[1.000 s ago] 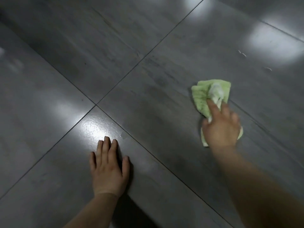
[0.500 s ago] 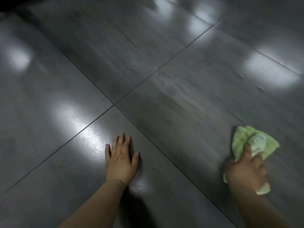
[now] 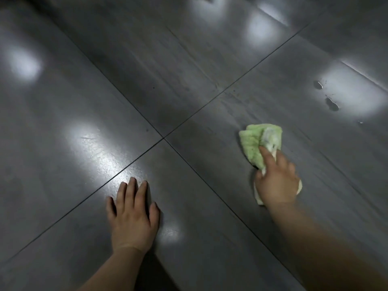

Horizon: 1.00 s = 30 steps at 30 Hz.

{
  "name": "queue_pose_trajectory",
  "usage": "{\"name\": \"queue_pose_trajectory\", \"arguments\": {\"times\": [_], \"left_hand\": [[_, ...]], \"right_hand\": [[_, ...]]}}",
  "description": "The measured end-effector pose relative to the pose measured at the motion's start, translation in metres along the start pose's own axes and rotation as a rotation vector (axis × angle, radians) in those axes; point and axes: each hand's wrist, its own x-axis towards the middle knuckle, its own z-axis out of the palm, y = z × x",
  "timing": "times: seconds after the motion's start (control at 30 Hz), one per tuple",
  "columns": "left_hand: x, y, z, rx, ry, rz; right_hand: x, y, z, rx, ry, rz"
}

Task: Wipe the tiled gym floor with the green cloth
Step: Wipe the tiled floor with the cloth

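**The green cloth (image 3: 252, 143) lies on the right tile**

The left hand (image 3: 132, 217) lies flat on the tiled floor (image 3: 184, 59), fingers straight, holding nothing. Right of the grout cross (image 3: 164, 138), the right hand (image 3: 278, 182) holds the crumpled green cloth down on a tile, index finger stretched over it. Two wet spots (image 3: 332, 104) lie farther right.

Bare left hand (image 3: 132, 223), right hand (image 3: 277, 182).
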Motion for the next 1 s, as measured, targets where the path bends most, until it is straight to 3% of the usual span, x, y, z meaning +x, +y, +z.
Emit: {"name": "queue_pose_trajectory", "arguments": {"times": [0.03,0.1,0.23,0.3,0.37,0.43,0.5,0.53,0.63,0.67,0.73,0.8,0.9,1.0], "left_hand": [[0.0,-0.001,0.0,0.005,0.012,-0.001],[-0.001,0.0,-0.001,0.004,0.02,0.005],[0.0,-0.003,-0.001,0.003,0.053,0.021],[0.0,-0.003,0.001,-0.006,0.064,0.019],[-0.001,-0.003,0.002,-0.014,0.068,0.009],[-0.001,-0.001,0.0,-0.015,0.06,0.001],[-0.002,0.0,-0.002,-0.019,0.023,-0.017],[-0.002,0.0,-0.003,-0.023,-0.002,-0.031],[-0.004,0.001,-0.006,-0.029,-0.051,-0.047],[-0.004,0.002,-0.007,-0.033,-0.064,-0.048],[-0.002,0.002,-0.009,-0.042,-0.1,-0.05],[-0.003,0.003,-0.011,-0.039,-0.127,-0.056],[-0.004,0.005,-0.019,-0.061,-0.194,-0.077],[0.007,-0.008,-0.039,-0.016,-0.388,0.062]], "right_hand": [[-0.003,-0.018,0.008,0.044,0.016,0.178],[-0.027,-0.062,0.019,0.107,-0.019,0.178],[-0.081,-0.103,0.028,0.089,-0.114,-0.511],[-0.059,-0.072,0.028,0.032,-0.103,-0.689],[-0.028,-0.035,0.02,-0.043,-0.023,-0.557],[-0.008,-0.018,0.004,-0.005,-0.002,-0.177],[-0.014,-0.033,0.006,0.053,-0.096,0.191],[-0.027,-0.048,0.009,0.099,-0.129,0.183],[-0.084,-0.086,0.017,0.002,-0.166,-0.348],[-0.099,-0.087,0.017,0.002,-0.218,-0.451],[-0.107,-0.066,0.01,-0.002,-0.284,-0.528],[-0.102,-0.027,0.002,-0.072,-0.209,-0.587],[-0.101,0.033,-0.026,-0.097,-0.188,-0.321],[-0.109,0.044,-0.042,-0.064,-0.198,-0.02]]}}
